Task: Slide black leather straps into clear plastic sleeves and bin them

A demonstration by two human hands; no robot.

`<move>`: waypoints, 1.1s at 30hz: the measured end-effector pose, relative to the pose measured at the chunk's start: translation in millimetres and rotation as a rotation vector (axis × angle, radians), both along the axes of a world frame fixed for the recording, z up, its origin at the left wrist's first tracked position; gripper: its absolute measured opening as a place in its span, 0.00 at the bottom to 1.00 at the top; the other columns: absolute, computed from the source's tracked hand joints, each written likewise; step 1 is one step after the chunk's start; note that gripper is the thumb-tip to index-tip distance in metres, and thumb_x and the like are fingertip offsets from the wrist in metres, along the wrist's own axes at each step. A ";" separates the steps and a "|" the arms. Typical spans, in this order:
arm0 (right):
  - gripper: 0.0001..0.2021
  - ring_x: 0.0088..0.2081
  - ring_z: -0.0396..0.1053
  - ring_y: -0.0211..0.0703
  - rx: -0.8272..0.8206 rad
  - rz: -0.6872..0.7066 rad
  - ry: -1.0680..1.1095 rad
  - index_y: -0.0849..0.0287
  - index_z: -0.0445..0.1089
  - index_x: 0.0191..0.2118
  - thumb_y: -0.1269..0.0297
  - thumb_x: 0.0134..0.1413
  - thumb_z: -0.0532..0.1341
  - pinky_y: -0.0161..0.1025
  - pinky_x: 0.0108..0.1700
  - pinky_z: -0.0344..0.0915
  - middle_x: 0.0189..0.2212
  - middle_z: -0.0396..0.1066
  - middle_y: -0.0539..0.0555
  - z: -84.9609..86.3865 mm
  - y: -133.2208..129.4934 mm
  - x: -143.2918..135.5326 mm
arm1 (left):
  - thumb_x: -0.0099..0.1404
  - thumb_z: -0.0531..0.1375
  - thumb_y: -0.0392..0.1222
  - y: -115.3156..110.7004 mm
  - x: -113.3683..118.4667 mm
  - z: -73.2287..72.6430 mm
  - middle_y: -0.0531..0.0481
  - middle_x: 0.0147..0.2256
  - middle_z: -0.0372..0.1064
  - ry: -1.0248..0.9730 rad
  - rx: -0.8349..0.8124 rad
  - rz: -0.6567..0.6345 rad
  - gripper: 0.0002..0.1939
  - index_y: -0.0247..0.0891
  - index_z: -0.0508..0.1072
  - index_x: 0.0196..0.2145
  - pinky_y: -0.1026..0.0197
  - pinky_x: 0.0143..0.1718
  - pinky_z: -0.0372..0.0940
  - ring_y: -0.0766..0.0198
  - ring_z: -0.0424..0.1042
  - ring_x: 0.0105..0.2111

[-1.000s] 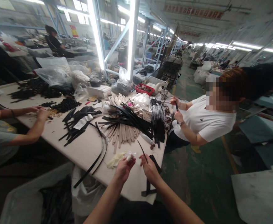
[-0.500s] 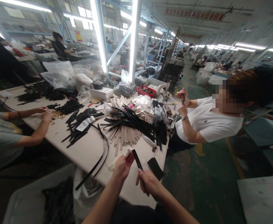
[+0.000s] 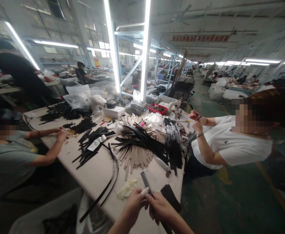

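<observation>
My right hand (image 3: 160, 206) grips a flat black strip (image 3: 146, 179), whose upper end points away from me over the near table corner. Beside it, my left hand (image 3: 134, 202) is closed, its thumb and fingers against the strip's edge where both hands meet. Something white covers the left thumb tip; I cannot tell what it is. Just right of my hands lies a flat black piece (image 3: 171, 197). A crumpled cream-coloured piece (image 3: 128, 188) rests on the table to the left. Beyond are a heap of black strips (image 3: 142, 142) and fanned beige strips (image 3: 136, 160).
Long curved black strips (image 3: 96, 201) hang over the table's left edge. Co-workers sit left (image 3: 8, 162) and stand right (image 3: 230, 139), both with hands raised over or near the table (image 3: 84, 175). A red basket (image 3: 157, 109) and a lit metal frame (image 3: 130, 71) stand behind.
My hands have come together; the left thumb has moved from beyond the strip's side onto its edge. The strip's surface now catches more light. The view has tilted up and turned left.
</observation>
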State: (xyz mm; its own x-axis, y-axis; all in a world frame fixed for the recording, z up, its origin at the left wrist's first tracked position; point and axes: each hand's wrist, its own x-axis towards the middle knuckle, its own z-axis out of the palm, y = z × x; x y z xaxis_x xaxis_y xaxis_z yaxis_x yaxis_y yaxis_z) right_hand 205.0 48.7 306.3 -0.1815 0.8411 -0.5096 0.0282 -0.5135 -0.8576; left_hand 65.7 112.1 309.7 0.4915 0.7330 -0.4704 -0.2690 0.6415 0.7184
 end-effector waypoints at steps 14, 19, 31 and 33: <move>0.36 0.13 0.64 0.36 0.085 -0.092 0.011 0.62 0.67 0.34 0.27 0.46 0.54 0.30 0.16 0.56 0.17 0.69 0.52 -8.2 15.6 -21.6 | 0.50 0.71 0.58 3.3 -12.4 -10.8 0.38 0.34 0.78 0.105 -0.006 0.340 0.23 0.34 0.81 0.34 0.60 0.31 0.69 0.56 0.77 0.32; 0.33 0.11 0.58 0.34 0.091 -0.109 -0.170 0.62 0.68 0.30 0.30 0.50 0.52 0.30 0.14 0.49 0.12 0.65 0.51 -28.4 15.7 -26.3 | 0.45 0.74 0.59 0.2 -14.2 -26.9 0.42 0.29 0.77 0.159 0.005 0.346 0.23 0.35 0.80 0.29 0.61 0.28 0.67 0.60 0.74 0.27; 0.31 0.14 0.60 0.33 0.029 -0.082 -0.096 0.62 0.69 0.26 0.33 0.51 0.56 0.28 0.17 0.52 0.14 0.65 0.51 -25.5 8.8 -17.6 | 0.54 0.62 0.69 -6.4 -21.0 -34.2 0.43 0.23 0.73 0.468 0.419 0.199 0.28 0.38 0.76 0.23 0.55 0.32 0.68 0.54 0.72 0.28; 0.32 0.12 0.59 0.33 0.030 -0.143 -0.061 0.61 0.66 0.25 0.32 0.54 0.53 0.28 0.15 0.51 0.13 0.64 0.50 -18.9 13.4 -21.2 | 0.58 0.59 0.67 -17.7 -19.8 -31.9 0.44 0.22 0.71 0.523 0.603 0.127 0.27 0.40 0.75 0.21 0.55 0.34 0.68 0.55 0.71 0.27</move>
